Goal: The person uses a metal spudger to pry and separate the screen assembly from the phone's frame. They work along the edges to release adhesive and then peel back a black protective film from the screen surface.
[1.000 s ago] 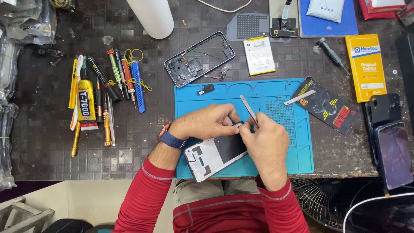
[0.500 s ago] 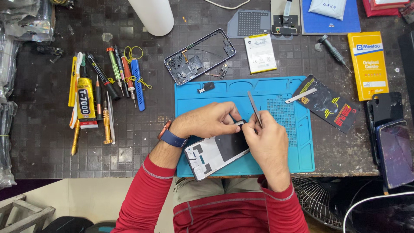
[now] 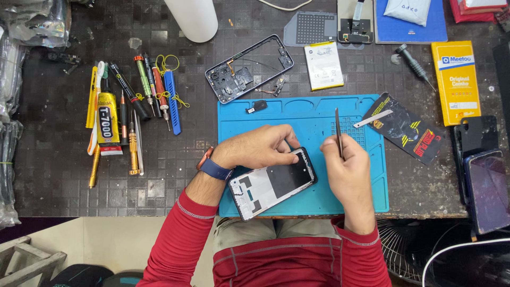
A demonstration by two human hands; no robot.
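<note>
An opened phone body point(image 3: 273, 183) with a white inner plate lies tilted on the blue work mat point(image 3: 319, 114), near the table's front edge. My left hand point(image 3: 257, 147) rests on its upper edge, fingers pressing the top corner. My right hand point(image 3: 348, 170) hovers just right of the phone and grips thin metal tweezers point(image 3: 338, 133) that point away from me. A blue watch sits on my left wrist.
A dark phone frame point(image 3: 249, 68) and a white battery point(image 3: 323, 65) lie behind the mat. Screwdrivers, a glue tube point(image 3: 107, 119) and other tools lie at left. A black packet point(image 3: 406, 130), yellow box point(image 3: 456, 82) and phones point(image 3: 486, 183) sit at right. A white cylinder point(image 3: 192, 18) stands at back.
My right hand has pulled away from the phone's top edge to the right, tweezers now upright. My left hand stays on the phone.
</note>
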